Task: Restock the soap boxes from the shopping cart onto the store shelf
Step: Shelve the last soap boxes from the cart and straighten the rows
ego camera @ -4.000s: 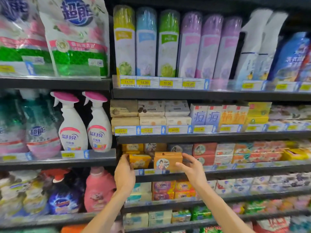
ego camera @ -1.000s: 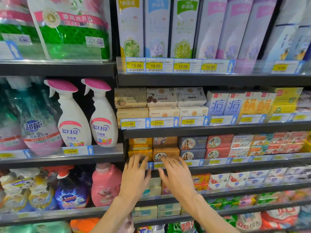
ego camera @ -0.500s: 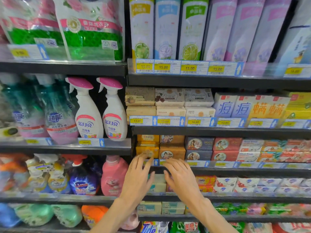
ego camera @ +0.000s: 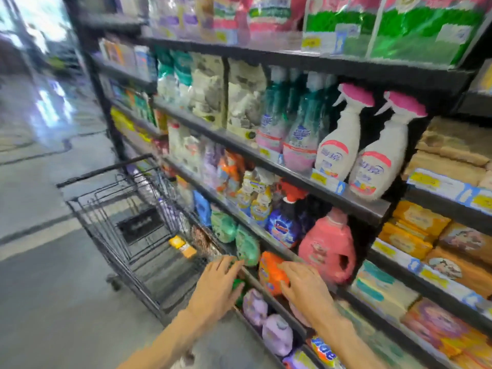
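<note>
We observe two bare forearms, each ending in a bare hand: left hand (ego camera: 217, 280) and right hand (ego camera: 306, 284). We see no sleeve, glove, ring, watch or band on either. The picture is blurred, so finer marks escape us.

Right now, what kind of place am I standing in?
Most likely a supermarket's household-cleaning aisle. Dark shelves carry spray bottles, a pink detergent jug and stacked soap boxes behind yellow price tags, and a wire shopping cart stands on the floor alongside.
</note>
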